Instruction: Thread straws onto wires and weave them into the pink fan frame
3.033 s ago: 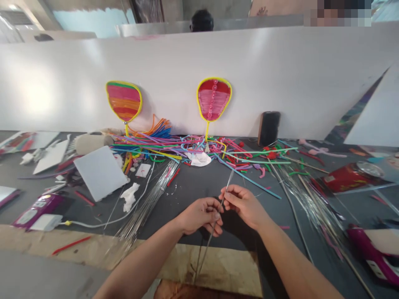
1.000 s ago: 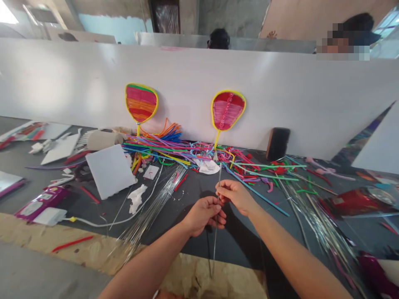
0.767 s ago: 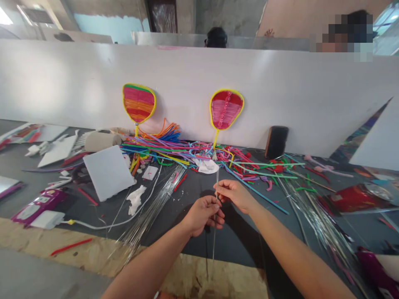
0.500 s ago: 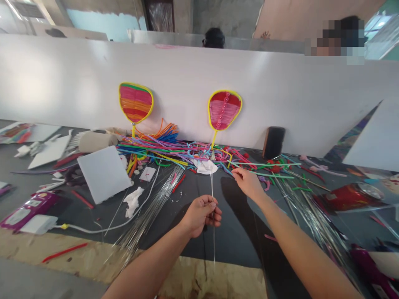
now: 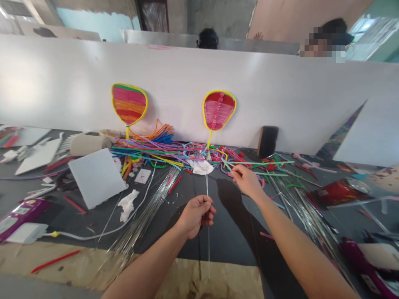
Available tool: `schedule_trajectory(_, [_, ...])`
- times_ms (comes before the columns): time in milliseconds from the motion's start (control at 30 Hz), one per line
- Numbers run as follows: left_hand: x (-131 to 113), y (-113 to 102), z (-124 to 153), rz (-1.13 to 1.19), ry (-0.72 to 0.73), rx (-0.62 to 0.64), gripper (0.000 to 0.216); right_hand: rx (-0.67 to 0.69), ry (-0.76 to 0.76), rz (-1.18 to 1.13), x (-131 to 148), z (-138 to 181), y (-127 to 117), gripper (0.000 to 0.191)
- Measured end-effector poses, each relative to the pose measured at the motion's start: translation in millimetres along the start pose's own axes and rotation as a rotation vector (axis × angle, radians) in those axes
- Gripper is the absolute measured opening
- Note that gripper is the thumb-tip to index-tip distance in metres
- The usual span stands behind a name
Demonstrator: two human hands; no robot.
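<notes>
My left hand (image 5: 197, 216) is closed around a few thin silvery wires (image 5: 208, 245), held upright over the table's front part. The wires rise toward a crumpled white tissue (image 5: 202, 167). My right hand (image 5: 246, 179), farther forward and to the right, pinches the end of a light-blue pipe cleaner (image 5: 227, 165) at the edge of a colourful pile. Behind the tissue stands a pink-and-red pipe-cleaner fan (image 5: 219, 111) with a yellow rim, leaning on the white board. A striped pipe-cleaner fan (image 5: 129, 104) leans to its left.
Loose pipe cleaners (image 5: 149, 147) spread along the board (image 5: 174, 79). Wire bundles lie left (image 5: 146, 211) and right (image 5: 299, 207). A phone (image 5: 267, 141) leans at the back. A white foam square (image 5: 96, 178), purple device (image 5: 25, 216) and red can (image 5: 339, 193) surround the work area.
The view has shifted slightly, moving the scene leftward. My right hand has reached the light-blue pipe cleaner's end and stays near it; my left hand keeps its grip on the wires.
</notes>
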State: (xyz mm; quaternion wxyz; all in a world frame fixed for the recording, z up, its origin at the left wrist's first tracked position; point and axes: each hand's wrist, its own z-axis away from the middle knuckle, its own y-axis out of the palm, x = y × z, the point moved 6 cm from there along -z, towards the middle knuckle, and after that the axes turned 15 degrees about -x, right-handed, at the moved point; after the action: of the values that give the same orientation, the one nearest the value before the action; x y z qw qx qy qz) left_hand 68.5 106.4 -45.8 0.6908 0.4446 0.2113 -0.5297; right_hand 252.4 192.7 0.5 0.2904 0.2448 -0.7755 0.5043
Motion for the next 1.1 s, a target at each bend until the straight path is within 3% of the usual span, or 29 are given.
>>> schedule_trajectory(133, [-2.2, 2.2, 2.6, -0.002, -0.004, -0.006, 0.028, 0.100, 0.027, -0.156, 18.5, 40.7, -11.0, 0.016])
schedule_trajectory(300, [-5.8, 6.9, 8.7, -0.005, 0.000, 0.022, 0.027, 0.073, 0.309, -0.505, 18.4, 82.3, -13.8, 0.019])
schedule_trajectory(467, [-6.4, 8.1, 9.3, -0.015, -0.011, 0.011, 0.026, -0.050, 0.179, -0.362, 22.9, 89.9, -20.7, 0.018])
schedule_trajectory(1100, [-0.7, 8.5, 7.6, -0.021, -0.029, 0.001, 0.026, -0.049, 0.094, -0.209, 19.6, 90.2, -22.2, 0.015])
